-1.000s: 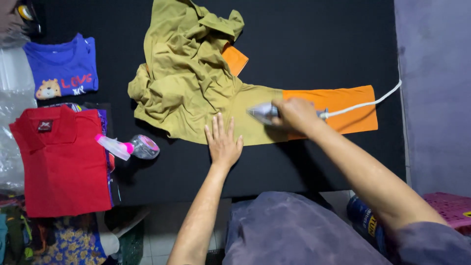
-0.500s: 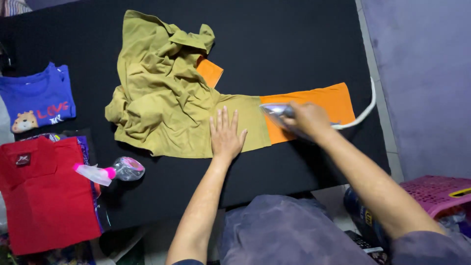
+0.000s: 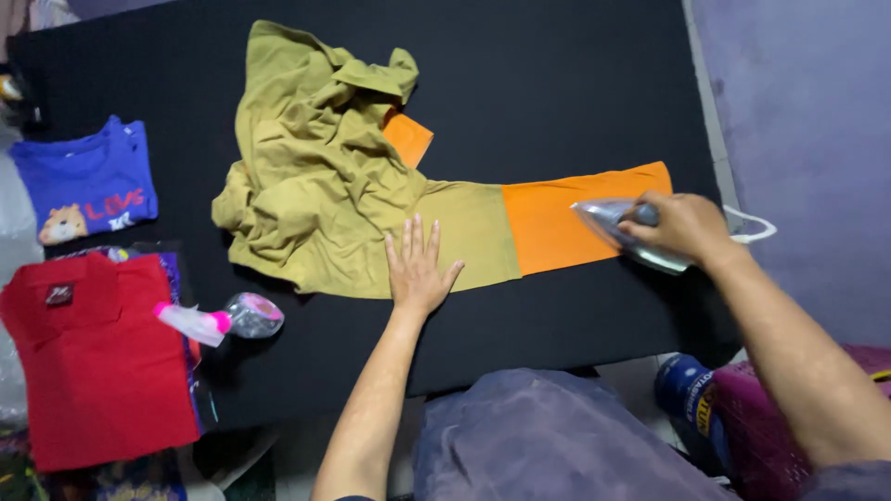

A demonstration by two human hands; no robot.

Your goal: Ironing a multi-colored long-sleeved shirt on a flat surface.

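Note:
An olive-green shirt (image 3: 316,176) with orange sleeve ends lies on a black table (image 3: 557,74). Its body is bunched up at the upper left, and one sleeve (image 3: 575,218) is stretched flat to the right. My left hand (image 3: 418,264) presses flat, fingers spread, on the olive part of that sleeve. My right hand (image 3: 682,227) grips the handle of a silver iron (image 3: 617,227) that rests on the orange end of the sleeve near the table's right edge. A white cord (image 3: 756,227) runs off to the right.
A clear spray bottle with a pink nozzle (image 3: 227,318) lies on the table's left side. A folded red shirt (image 3: 93,362) and a folded blue shirt (image 3: 88,181) lie at the left. A purple basket (image 3: 789,408) and a blue container (image 3: 682,390) stand at the lower right.
My right hand has slid the iron to the right along the sleeve, from the olive part onto the orange end. My left hand stays pressed on the sleeve.

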